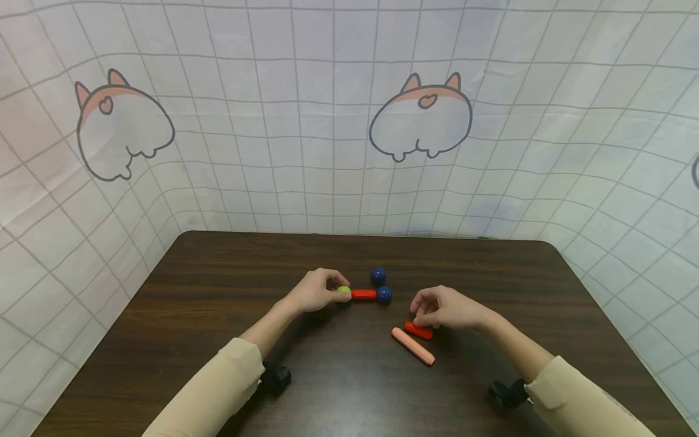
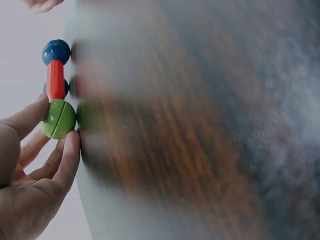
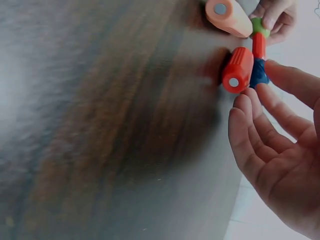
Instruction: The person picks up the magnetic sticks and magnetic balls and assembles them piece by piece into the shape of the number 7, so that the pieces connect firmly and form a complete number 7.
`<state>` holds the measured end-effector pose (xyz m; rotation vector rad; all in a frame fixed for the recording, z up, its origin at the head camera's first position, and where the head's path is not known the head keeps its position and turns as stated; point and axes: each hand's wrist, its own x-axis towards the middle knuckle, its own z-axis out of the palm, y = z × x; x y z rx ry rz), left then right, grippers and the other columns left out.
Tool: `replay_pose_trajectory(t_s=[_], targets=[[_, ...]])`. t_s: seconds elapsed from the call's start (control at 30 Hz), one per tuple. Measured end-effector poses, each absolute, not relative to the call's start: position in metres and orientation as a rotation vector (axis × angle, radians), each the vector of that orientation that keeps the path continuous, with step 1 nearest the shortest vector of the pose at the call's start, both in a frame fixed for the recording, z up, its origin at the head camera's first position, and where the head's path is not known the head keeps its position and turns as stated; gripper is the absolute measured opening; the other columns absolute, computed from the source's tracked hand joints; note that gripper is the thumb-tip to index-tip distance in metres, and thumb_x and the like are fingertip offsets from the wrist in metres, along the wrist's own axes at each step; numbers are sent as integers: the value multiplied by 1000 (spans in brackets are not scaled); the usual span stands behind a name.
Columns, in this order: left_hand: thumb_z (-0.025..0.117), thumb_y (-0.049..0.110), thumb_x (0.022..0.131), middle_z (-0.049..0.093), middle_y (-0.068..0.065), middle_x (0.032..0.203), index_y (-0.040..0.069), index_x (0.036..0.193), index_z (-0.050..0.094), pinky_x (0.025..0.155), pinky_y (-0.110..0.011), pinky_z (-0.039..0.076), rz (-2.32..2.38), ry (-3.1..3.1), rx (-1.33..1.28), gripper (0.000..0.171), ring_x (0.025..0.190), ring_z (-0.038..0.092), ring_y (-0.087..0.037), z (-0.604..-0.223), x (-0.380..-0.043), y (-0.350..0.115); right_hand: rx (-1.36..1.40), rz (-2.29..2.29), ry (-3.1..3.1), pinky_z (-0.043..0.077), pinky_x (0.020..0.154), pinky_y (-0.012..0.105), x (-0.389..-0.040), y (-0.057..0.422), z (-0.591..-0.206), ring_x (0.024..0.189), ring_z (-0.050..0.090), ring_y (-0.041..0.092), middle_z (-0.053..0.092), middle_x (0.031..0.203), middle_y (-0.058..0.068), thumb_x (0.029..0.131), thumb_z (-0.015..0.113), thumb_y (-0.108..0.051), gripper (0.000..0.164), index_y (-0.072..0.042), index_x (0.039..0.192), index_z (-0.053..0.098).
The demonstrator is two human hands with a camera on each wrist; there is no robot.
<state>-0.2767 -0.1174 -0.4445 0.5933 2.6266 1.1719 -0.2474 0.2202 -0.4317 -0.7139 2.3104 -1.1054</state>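
Observation:
In the head view, my left hand (image 1: 317, 291) pinches a green ball (image 1: 343, 290) between thumb and fingers. A short red rod (image 1: 363, 294) joins that ball to a blue ball (image 1: 384, 295), making one straight piece on the table. Just behind lies a second blue ball (image 1: 378, 275). My right hand (image 1: 445, 308) hovers over a loose red rod (image 1: 418, 331), its fingers loosely bent. In the right wrist view, this red rod (image 3: 237, 70) lies on the table just beyond the fingertips, its round metal end showing; whether they touch it is hard to tell.
A longer peach-coloured rod (image 1: 413, 346) lies diagonally in front of the loose red rod. The dark wooden table (image 1: 218, 291) has a white grid-patterned cloth (image 1: 327, 152) hanging behind it and along its sides. Black wrist cameras (image 1: 275, 379) sit at both sleeves.

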Motion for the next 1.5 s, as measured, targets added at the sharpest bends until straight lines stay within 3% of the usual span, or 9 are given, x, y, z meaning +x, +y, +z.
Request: replay_pose_trajectory(t_s=[0.37,0.7,1.1,1.5], targets=[[80,25,93,67,2,97,11,113,75,71,-32,51,1184,2608,588,25,84,60,-16,-447,-277,-119,-781,-1075,2348,54,71,30,-239,222,-437,84,62,24,65,91,5,91,79,-15,26,0,108,67],[80,25,93,68,2,98,11,113,75,72,-32,51,1187,2597,592,25,85,60,-15,-447,-278,-119,-813,-1036,2379,52,73,29,-240,222,-438,83,61,18,65,90,1,88,81,-14,25,-2,107,69],[80,23,92,67,2,97,10,112,75,73,-32,51,1184,2607,592,25,85,60,-15,-446,-278,-118,-877,-931,2443,48,68,28,-235,216,-437,77,58,13,63,85,-4,92,74,-9,15,-7,106,71],[80,24,92,68,2,99,11,112,75,75,-33,52,1172,2610,590,25,87,61,-15,-446,-279,-118,-852,-1008,2445,49,71,29,-237,216,-435,81,59,18,64,89,-1,93,70,-8,17,-6,110,71]])
